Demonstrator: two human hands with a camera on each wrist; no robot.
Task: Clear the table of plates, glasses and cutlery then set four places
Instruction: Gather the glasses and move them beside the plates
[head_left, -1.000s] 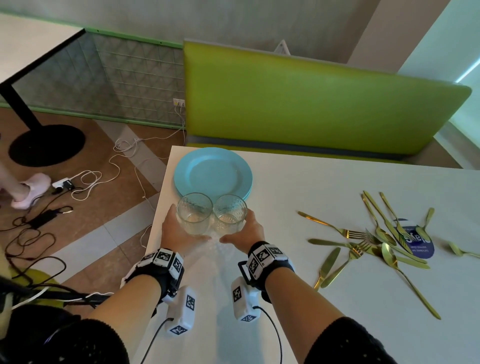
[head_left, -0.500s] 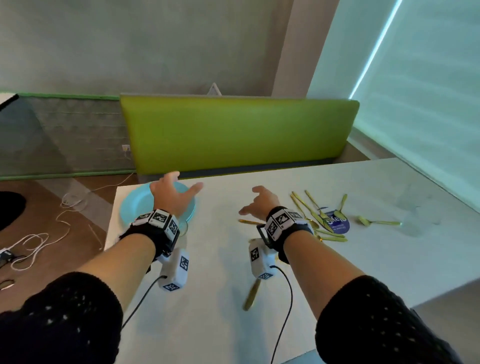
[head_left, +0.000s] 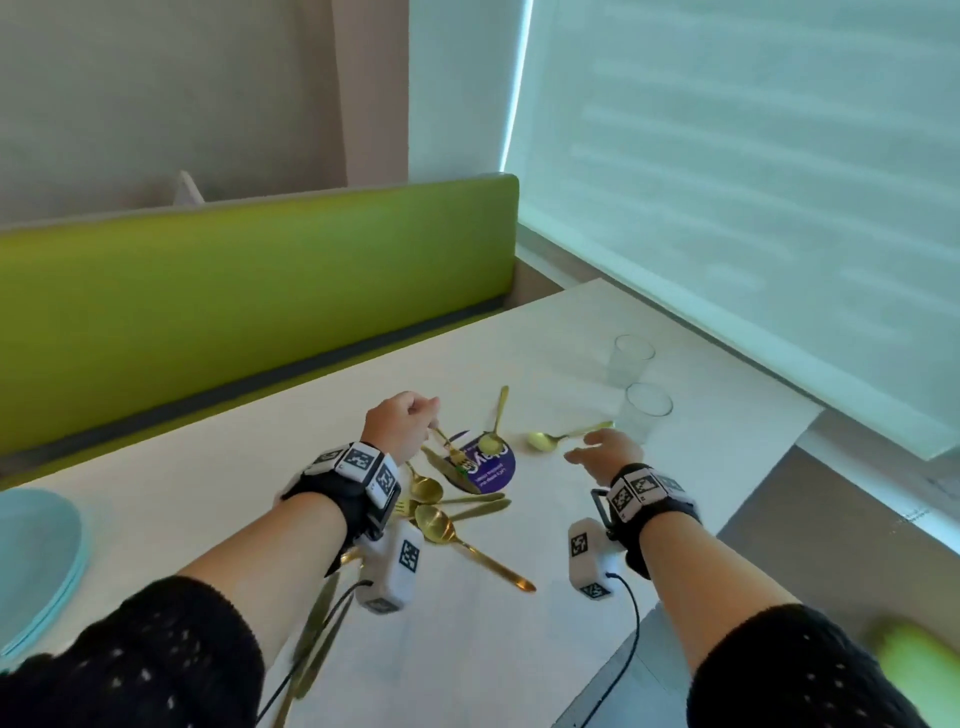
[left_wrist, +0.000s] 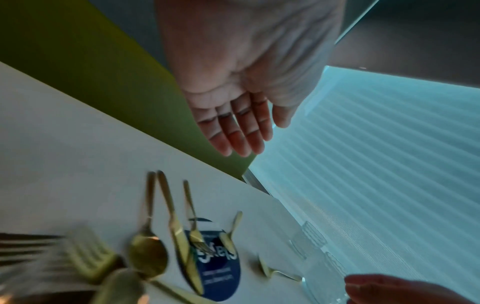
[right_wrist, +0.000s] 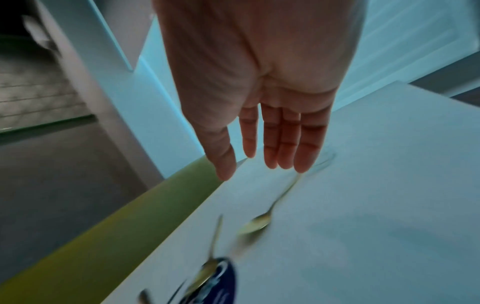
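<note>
Gold cutlery (head_left: 441, 512) lies in a loose pile on the white table (head_left: 467, 654), partly over a round blue sticker (head_left: 491, 467). My left hand (head_left: 421, 408) hovers above the pile; in the left wrist view its fingers (left_wrist: 246, 142) are straight and hold nothing. My right hand (head_left: 587, 449) reaches out with straight fingers (right_wrist: 285, 152) over a small gold spoon (head_left: 558, 439), just short of the nearer of two clear glasses (head_left: 647, 413). The other glass (head_left: 631, 358) stands behind it. Blue plates (head_left: 31, 561) are stacked at the far left.
A green bench back (head_left: 249, 291) runs along the table's far side. A pale blind (head_left: 753, 208) hangs close to the table's right end beside the glasses. More gold knives (head_left: 317, 623) lie under my left forearm. The near table edge runs at the lower right.
Both hands let go of the two glasses by the blue plates and swung right. The view turned with them to the cutlery pile and two other glasses.
</note>
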